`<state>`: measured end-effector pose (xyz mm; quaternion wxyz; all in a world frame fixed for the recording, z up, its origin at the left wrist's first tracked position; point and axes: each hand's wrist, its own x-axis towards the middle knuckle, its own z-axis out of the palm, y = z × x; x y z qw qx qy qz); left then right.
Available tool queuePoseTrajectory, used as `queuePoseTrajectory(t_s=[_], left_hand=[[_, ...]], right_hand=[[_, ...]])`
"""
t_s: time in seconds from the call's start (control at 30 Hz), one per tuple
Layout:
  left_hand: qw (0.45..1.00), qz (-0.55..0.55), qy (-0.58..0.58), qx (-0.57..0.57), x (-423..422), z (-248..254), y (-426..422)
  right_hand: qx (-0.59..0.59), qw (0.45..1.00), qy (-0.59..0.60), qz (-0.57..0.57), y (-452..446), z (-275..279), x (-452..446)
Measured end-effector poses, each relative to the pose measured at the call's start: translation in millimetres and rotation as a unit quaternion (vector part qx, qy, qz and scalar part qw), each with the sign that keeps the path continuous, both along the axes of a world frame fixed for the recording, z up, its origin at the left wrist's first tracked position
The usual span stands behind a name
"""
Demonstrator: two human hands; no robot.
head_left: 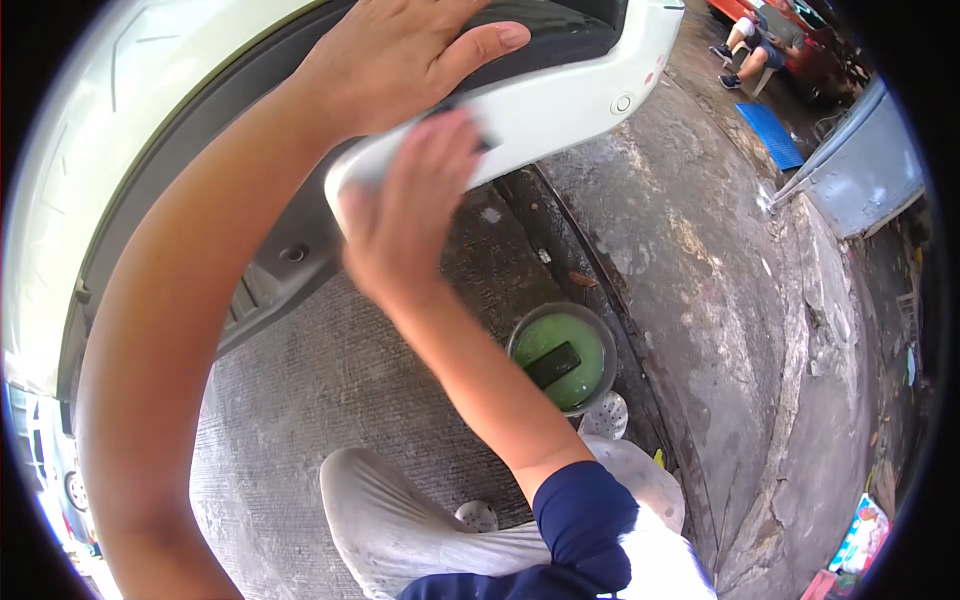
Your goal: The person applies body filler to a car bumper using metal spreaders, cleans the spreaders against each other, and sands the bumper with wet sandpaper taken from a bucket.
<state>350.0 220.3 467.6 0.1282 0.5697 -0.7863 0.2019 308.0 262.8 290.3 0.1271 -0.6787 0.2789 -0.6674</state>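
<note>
A white car body panel (545,115) crosses the upper middle, its rounded end near my right hand. My left hand (415,60) lies open on its upper side, fingers stretched and thumb pointing right, with the fingertips cut off by the top edge. Below it, my right hand (415,190) presses on the white surface and is smeared by motion. Beneath its fingers a dark flat pad (487,142) shows in part; the blur hides its exact kind.
A round bucket (611,345) of green liquid stands on the concrete, a dark block (553,365) in it. My bent knee (350,480) is close by. At the upper right a person (765,45) sits near a blue mat (770,136) and a grey metal container (865,165).
</note>
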Motion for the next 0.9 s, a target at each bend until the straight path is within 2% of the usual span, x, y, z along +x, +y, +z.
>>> queuePoseTrajectory(t_s=[0.13, 0.17, 0.23, 0.3, 0.4, 0.43, 0.53, 0.63, 0.7, 0.9], left_hand=[[1.000, -0.004, -0.012, -0.019, 2, -3, 0], [1.000, -0.006, -0.013, -0.023, 2, -3, 0], [0.999, -0.013, -0.014, -0.033, 2, -1, -1], [0.999, -0.017, -0.014, -0.039, 4, -2, -1], [0.999, -0.014, -0.001, -0.039, 4, -5, -3], [0.999, -0.014, 0.005, -0.035, 3, -3, -1], [0.997, -0.033, -0.034, -0.062, 6, -5, -3], [0.997, -0.035, -0.022, -0.071, 7, -8, -3], [0.998, -0.025, -0.017, -0.061, 6, -10, -3], [0.997, -0.018, -0.027, -0.064, 7, -7, -4]], right_hand=[[-0.115, 0.983, 0.130, 0.058, 31, -94, 4], [-0.147, 0.974, 0.157, 0.063, 28, -96, -1], [-0.148, 0.971, 0.171, 0.072, 27, -89, -3], [-0.114, 0.970, 0.189, 0.098, 32, -59, -7], [-0.098, 0.976, 0.155, 0.118, 46, -66, 3], [-0.120, 0.970, 0.171, 0.123, 50, -84, 5], [-0.107, 0.968, 0.165, 0.159, 62, -93, 6], [-0.069, 0.971, 0.129, 0.190, 62, -56, 13], [-0.092, 0.971, 0.139, 0.170, 69, -84, 19], [-0.060, 0.973, 0.092, 0.204, 72, -52, 19]])
